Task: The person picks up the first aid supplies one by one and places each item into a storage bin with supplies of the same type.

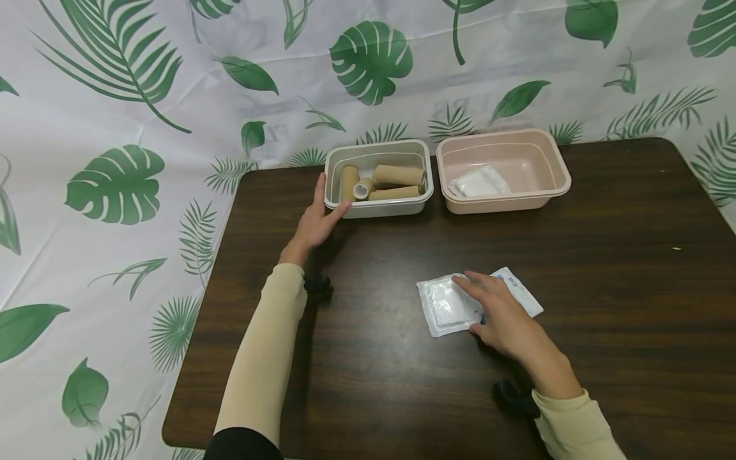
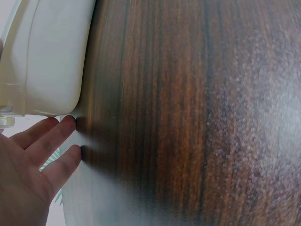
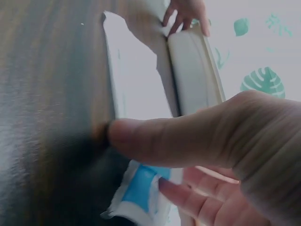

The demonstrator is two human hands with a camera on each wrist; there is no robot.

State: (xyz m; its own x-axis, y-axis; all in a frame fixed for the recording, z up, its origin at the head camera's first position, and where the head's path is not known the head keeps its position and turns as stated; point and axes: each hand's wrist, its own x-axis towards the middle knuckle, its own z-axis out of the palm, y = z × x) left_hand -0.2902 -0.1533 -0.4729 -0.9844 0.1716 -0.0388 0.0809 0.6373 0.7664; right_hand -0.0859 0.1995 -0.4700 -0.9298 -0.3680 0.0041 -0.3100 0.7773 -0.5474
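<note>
Partway, by my read. Cardboard tubes sit in the grey bin; white packaging lies in the pink bin. So both bins are part-filled. Left over: a clear-fronted packet and a white packet, flat on the table, outside either bin. Right hand is over them, thumb spread from fingers; can't tell how firm any contact is. Left hand has straight fingers along the grey bin's left end, thumb at its front rim.
</note>
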